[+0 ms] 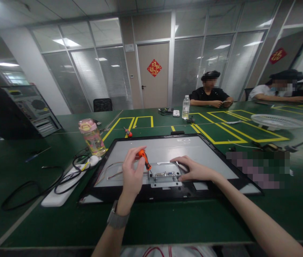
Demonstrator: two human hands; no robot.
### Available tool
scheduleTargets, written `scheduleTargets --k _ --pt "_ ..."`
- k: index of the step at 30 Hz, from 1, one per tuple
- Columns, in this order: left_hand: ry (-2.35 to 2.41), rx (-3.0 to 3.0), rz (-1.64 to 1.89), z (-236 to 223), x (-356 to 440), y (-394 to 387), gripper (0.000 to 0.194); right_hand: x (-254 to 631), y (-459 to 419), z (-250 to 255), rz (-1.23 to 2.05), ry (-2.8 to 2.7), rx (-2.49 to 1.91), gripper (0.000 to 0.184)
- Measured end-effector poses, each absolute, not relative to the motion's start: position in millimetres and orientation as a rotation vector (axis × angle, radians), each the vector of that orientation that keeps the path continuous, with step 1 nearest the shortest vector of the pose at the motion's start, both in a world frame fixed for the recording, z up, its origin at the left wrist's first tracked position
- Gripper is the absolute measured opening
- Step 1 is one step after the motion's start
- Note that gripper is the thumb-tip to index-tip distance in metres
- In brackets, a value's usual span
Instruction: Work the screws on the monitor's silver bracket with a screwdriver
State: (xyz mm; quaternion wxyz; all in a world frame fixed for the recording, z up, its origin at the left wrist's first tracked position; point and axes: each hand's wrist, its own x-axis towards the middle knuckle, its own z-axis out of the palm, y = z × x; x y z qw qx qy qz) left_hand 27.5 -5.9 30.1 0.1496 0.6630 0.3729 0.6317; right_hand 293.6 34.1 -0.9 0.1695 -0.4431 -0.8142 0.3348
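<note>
A large flat display panel (207,157) with a grey back and black frame lies on the green table. Near its front edge sits a metal bracket (166,184) bearing a row of connector ports (164,174). My left hand (133,171) is closed around an orange and black screwdriver (144,159), tilted with its tip down at the bracket's left end. My right hand (193,169) grips the bracket's right side, thumb at the front and fingers over the top. Thin wires (112,176) run left from the bracket across the panel.
Left of the panel are a white power strip (60,192), black cables (28,192) and a pink-lidded bottle (92,137). A small red screwdriver (128,133) lies behind it. A computer case (30,110) stands far left, a water bottle (185,107) at the back. Two people sit across the table.
</note>
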Motion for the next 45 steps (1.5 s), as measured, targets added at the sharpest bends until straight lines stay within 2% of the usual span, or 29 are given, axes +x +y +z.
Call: scheduleTargets --k 7,14,22,28,34,45 --pt "1.199 1.957 1.879 31.0 31.8 -5.5 0.025 294.9 34.7 -2.3 0.944 -2.318 -1.258 0.073" --pt "1.145 1.914 1.773 26.2 29.9 -3.2 0.031 294.3 34.2 -1.1 0.956 -2.311 -1.257 0.073" --pt "1.265 1.964 1.899 26.9 31.2 -3.3 0.029 295.4 36.1 -4.2 0.929 -2.323 -1.214 0.074" --pt "1.119 1.620 2.050 27.4 37.6 -3.6 0.029 295.3 36.0 -4.7 0.927 -2.315 -1.201 0.074" --pt "0.971 1.375 1.860 15.9 52.7 3.4 0.031 293.7 35.5 -4.3 0.908 -2.305 -1.213 0.075" --pt "1.068 1.428 1.748 11.7 59.5 1.6 0.033 292.5 34.4 -1.3 0.939 -2.298 -1.227 0.074"
